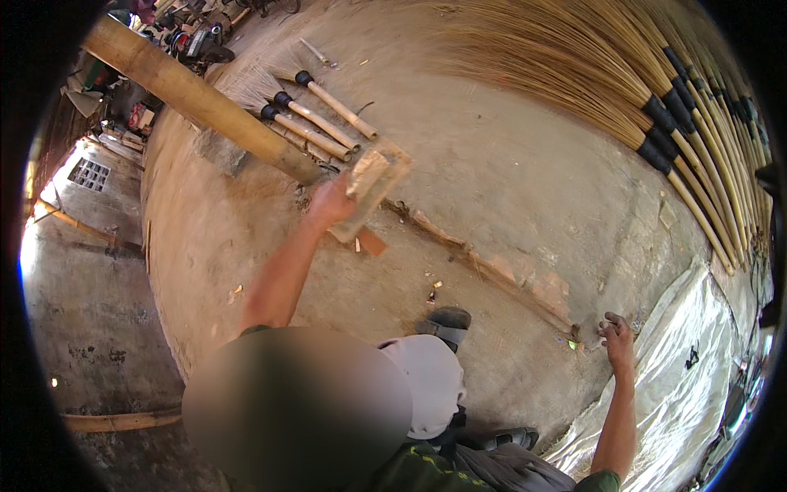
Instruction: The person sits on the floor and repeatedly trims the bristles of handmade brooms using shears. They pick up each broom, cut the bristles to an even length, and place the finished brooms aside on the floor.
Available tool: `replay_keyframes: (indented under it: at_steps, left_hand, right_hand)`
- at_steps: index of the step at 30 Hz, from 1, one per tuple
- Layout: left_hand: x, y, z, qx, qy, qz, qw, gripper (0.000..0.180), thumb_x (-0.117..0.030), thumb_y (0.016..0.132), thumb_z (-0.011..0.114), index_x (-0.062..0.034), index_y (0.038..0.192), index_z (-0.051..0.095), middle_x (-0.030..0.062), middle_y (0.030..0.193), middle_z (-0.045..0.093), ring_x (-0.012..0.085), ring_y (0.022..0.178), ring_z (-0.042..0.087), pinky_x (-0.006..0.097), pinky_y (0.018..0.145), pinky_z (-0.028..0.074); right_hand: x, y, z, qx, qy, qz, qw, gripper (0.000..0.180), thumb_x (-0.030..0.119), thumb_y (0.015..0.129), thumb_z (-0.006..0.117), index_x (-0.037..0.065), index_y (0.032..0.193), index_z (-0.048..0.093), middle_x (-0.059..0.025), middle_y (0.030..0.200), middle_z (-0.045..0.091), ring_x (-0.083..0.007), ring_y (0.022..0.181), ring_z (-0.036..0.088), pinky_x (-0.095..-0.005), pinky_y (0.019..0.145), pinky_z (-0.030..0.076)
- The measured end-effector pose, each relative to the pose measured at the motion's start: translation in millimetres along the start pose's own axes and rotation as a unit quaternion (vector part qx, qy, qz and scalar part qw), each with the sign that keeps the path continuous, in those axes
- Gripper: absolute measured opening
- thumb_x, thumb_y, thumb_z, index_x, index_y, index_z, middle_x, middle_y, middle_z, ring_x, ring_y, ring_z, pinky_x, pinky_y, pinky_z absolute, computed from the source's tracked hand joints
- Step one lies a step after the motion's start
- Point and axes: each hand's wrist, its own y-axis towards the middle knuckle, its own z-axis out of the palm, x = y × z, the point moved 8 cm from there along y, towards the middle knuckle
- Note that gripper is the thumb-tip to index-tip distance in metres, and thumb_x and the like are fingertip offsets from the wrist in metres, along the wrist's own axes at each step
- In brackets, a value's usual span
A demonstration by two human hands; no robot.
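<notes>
My left hand reaches forward, closed on the near-left edge of a flat, rectangular tan board. Motion blurs the board slightly, and its material is unclear. Just below it shows a small reddish-brown flat piece; whether the two touch I cannot tell. Past the board lie three short-handled brooms with dark bindings and pale bristles, their handle ends close to it. Away to the right, my right hand hangs over the floor beside a pale sheet, its fingers loosely bent and apart, holding nothing.
Many long-handled brooms with black bindings lie fanned at the far right. A thick bamboo pole slants in from the upper left. A cracked ridge crosses the concrete floor. The pale sheet covers the right side. A motorcycle stands far back.
</notes>
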Motion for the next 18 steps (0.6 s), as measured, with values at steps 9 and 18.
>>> replay_keyframes:
  at_steps: [9, 18]
  left_hand:
    - [185, 40, 26, -0.004, 0.08, -0.166, 0.983, 0.052, -0.029, 0.088, 0.068, -0.0066, 0.133, 0.054, 0.0208, 0.124, 0.066, 0.0378, 0.118, 0.063, 0.054, 0.098, 0.05]
    - [188, 33, 29, -0.097, 0.082, -0.142, 0.982, 0.048, -0.026, 0.089, 0.068, -0.0065, 0.13, 0.054, 0.0186, 0.125, 0.065, 0.0375, 0.119, 0.061, 0.055, 0.096, 0.049]
  right_hand:
    - [49, 20, -4, -0.036, -0.111, -0.02, 0.993, 0.038, 0.019, 0.098, 0.061, 0.0, 0.13, 0.063, -0.0133, 0.099, 0.072, -0.0192, 0.084, 0.068, -0.0337, 0.075, 0.053]
    - [85, 44, 46, -0.004, -0.1, -0.024, 0.995, 0.037, 0.021, 0.099, 0.062, 0.002, 0.13, 0.062, -0.0087, 0.096, 0.07, -0.0137, 0.078, 0.063, -0.0287, 0.066, 0.049]
